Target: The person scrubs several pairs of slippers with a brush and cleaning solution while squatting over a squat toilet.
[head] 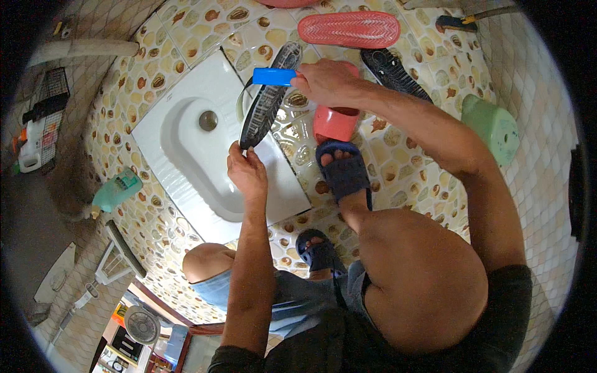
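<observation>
My left hand [248, 170] pinches one end of a black sandal [267, 112], its patterned sole turned up, held over the edge of a white squat toilet [280, 186]. In my right hand [329, 84] is a blue-handled brush [273, 77], lying across the upper part of that sole. Whether its bristles touch the sole is hidden. Below my right hand a red slide slipper [336, 122] rests on the wet floor. Another red slipper [350, 29] lies sole up beyond my hand. Beside it, partly behind my right forearm, is a second black sandal [389, 70].
A green plastic stool or tub [489, 130] lies by the right wall. At left are a teal bottle [116, 189], a squeegee mop [112, 261] and a wire basket [50, 112] on the wall. A black-headed tool [457, 23] is at upper right. The toilet drain [208, 120] is uncovered.
</observation>
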Motion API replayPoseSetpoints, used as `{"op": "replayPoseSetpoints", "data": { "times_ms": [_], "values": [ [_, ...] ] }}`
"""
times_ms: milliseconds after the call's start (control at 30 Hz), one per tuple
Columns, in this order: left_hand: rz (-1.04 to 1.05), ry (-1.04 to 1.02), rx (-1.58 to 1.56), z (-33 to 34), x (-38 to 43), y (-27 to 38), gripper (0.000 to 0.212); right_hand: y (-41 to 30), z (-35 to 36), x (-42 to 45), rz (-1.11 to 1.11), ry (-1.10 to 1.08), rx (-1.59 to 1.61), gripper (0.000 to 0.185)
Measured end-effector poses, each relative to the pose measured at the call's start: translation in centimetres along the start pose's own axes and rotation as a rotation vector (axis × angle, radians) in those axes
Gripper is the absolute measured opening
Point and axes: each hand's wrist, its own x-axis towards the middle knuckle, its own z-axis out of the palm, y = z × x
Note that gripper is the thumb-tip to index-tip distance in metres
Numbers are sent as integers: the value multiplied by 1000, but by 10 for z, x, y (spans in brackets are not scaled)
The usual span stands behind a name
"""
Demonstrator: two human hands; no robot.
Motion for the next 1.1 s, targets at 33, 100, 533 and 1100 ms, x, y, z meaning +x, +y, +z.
{"op": "replayPoseSetpoints", "data": {
  "times_ms": [33, 100, 533, 1100],
  "values": [
    [-4, -7, -15, 3, -1, 5, 28, 14, -5, 5, 5, -3, -7, 43],
    [-6, -24, -30, 3, -1, 8, 28, 36, -20, 22, 227, 97, 18, 43],
    [39, -10, 1, -4, -11, -5, 27, 10, 18, -10, 30, 12, 64, 48],
    [-211, -35, -292, 9, -4, -17, 9, 76, 31, 23, 636, -134, 670, 42]
  ]
}}
